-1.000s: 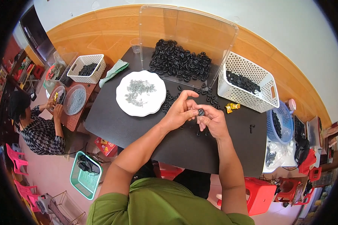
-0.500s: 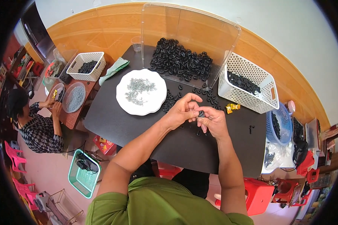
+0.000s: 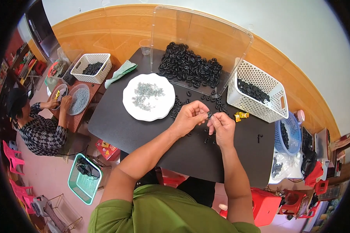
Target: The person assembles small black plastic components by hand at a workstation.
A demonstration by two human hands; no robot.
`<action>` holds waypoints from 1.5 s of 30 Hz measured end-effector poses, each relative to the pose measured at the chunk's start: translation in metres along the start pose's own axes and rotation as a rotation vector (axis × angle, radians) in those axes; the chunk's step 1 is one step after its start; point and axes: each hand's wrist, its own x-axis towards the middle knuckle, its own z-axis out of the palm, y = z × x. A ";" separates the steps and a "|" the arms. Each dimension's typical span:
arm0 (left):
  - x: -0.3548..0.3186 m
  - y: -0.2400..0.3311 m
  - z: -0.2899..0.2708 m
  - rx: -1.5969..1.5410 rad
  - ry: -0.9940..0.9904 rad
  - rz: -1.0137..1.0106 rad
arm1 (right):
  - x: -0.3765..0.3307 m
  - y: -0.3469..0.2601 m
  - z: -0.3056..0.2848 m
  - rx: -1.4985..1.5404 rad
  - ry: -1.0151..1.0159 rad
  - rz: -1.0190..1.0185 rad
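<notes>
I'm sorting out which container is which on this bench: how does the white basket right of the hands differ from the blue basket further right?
The white basket is rectangular with perforated walls and stands on the black table; the blue basket is round, smaller, and sits past the table's right edge. The white basket lies nearer the right hand than the blue basket does. Both hold small black parts.

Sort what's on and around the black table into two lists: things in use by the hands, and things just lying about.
In use:
left hand and right hand, both on one small black part
heap of black parts
white plate of small metal pieces
white basket

Lying about:
green cloth
yellow wrappers
clear cup
blue basket
</notes>
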 end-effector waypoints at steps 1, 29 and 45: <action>-0.001 -0.001 0.001 -0.001 0.001 0.002 | -0.001 -0.001 0.002 -0.086 0.000 -0.030; -0.004 0.002 -0.002 -0.022 -0.026 0.082 | -0.004 -0.007 0.022 0.151 0.063 -0.066; -0.008 0.003 0.005 -0.154 0.008 0.080 | -0.006 0.006 0.013 0.009 -0.057 -0.212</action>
